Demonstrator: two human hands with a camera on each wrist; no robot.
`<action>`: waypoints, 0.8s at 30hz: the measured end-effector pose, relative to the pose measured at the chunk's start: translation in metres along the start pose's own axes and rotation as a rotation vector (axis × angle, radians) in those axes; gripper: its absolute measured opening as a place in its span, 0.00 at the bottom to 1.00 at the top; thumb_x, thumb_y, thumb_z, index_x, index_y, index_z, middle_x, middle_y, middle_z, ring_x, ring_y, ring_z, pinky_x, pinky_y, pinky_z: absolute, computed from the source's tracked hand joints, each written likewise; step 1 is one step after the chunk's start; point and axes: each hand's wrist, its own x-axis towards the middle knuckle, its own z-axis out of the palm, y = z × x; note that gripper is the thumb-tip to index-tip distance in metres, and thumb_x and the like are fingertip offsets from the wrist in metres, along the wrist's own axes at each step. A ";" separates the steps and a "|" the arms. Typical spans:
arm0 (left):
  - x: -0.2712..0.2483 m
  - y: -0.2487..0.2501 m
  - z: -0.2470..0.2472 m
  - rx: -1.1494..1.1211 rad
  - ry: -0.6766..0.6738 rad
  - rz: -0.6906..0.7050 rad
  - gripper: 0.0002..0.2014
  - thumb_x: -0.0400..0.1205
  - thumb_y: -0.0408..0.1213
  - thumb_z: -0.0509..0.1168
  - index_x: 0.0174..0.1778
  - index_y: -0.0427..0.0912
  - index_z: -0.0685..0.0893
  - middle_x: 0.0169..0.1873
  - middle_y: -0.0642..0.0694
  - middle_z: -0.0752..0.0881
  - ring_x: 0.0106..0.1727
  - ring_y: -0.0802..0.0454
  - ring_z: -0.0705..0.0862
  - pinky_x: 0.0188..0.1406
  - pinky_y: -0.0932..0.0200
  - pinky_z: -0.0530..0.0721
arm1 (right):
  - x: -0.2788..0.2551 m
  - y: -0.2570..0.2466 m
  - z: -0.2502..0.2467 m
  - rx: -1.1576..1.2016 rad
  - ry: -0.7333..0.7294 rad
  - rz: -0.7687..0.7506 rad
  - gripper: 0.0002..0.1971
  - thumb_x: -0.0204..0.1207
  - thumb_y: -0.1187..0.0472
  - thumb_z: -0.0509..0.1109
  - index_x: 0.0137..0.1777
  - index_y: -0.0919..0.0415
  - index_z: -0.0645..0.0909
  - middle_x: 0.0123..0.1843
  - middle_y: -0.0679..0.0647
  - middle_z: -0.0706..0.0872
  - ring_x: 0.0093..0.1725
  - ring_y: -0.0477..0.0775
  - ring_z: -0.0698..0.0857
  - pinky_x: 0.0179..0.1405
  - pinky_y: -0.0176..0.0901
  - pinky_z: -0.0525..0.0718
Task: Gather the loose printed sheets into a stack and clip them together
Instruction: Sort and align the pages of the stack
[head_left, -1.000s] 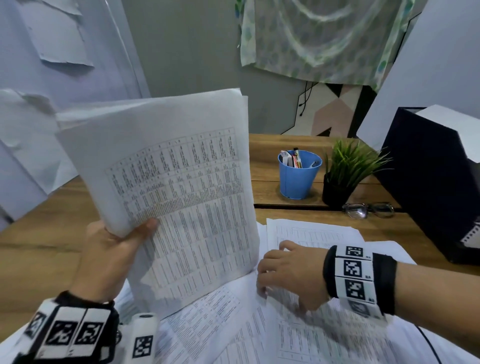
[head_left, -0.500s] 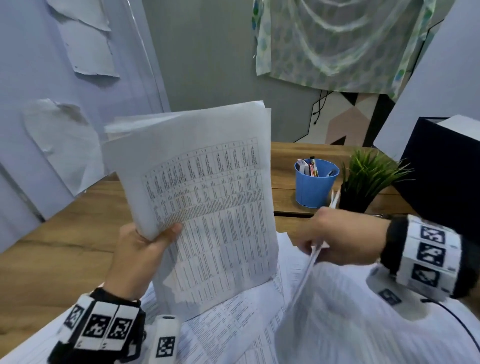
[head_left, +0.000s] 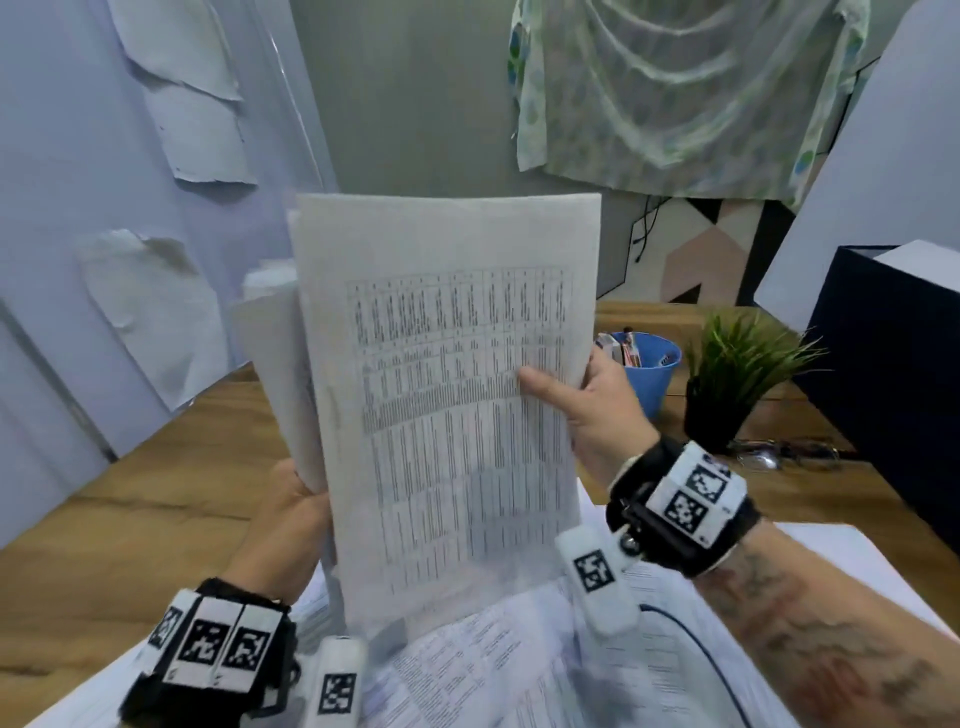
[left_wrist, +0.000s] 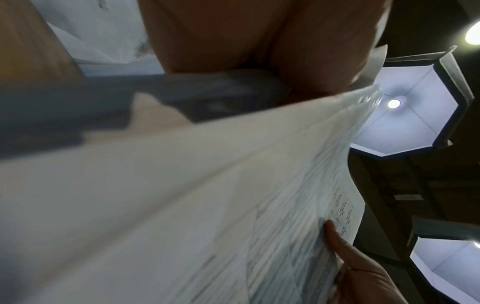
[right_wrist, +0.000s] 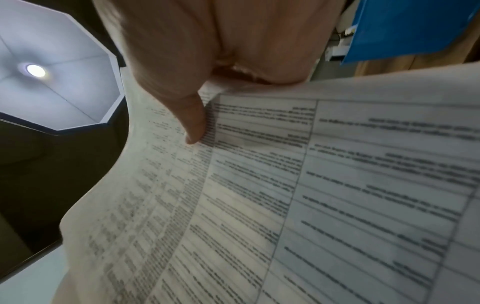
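Observation:
A stack of printed sheets (head_left: 447, 395) with tables of small text stands upright above the desk, held between both hands. My left hand (head_left: 291, 525) grips its lower left edge. At the right edge my right hand (head_left: 582, 400) pinches the front sheet, thumb laid across the print. The right wrist view shows that thumb (right_wrist: 192, 121) on the printed sheet (right_wrist: 285, 195). In the left wrist view the stack (left_wrist: 207, 205) runs away edge-on, with the right hand's thumb (left_wrist: 337, 240) on its far side. More loose sheets (head_left: 519, 665) lie spread on the desk below. No clip shows.
A wooden desk (head_left: 130, 499) carries a blue pen cup (head_left: 649, 369), a small potted plant (head_left: 737, 374), glasses (head_left: 779, 457) and a dark box (head_left: 893, 374) at the right. A cable (head_left: 696, 654) crosses the papers near my right forearm.
My right hand lifted a sheet off the desk and brought it up against the front of the held stack. The stack now stands more upright and central.

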 end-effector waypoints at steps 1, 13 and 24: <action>-0.001 -0.001 -0.002 -0.034 0.001 -0.030 0.18 0.75 0.41 0.86 0.19 0.51 0.93 0.17 0.48 0.87 0.17 0.62 0.86 0.15 0.70 0.81 | -0.001 0.003 0.003 0.015 0.004 -0.008 0.20 0.72 0.72 0.75 0.63 0.62 0.80 0.61 0.60 0.90 0.60 0.58 0.89 0.61 0.59 0.87; 0.000 0.008 -0.003 -0.039 -0.039 0.032 0.41 0.62 0.48 0.89 0.69 0.38 0.85 0.61 0.43 0.96 0.60 0.46 0.96 0.53 0.58 0.95 | -0.015 -0.004 0.006 0.081 -0.113 0.060 0.31 0.61 0.68 0.80 0.66 0.63 0.77 0.60 0.61 0.90 0.59 0.62 0.90 0.60 0.63 0.87; -0.003 -0.004 -0.007 -0.037 -0.019 0.117 0.20 0.75 0.28 0.71 0.53 0.57 0.98 0.56 0.49 0.98 0.59 0.50 0.96 0.53 0.60 0.95 | -0.019 -0.017 -0.009 -0.188 -0.335 0.093 0.29 0.71 0.69 0.77 0.71 0.60 0.73 0.64 0.56 0.88 0.63 0.54 0.88 0.59 0.47 0.87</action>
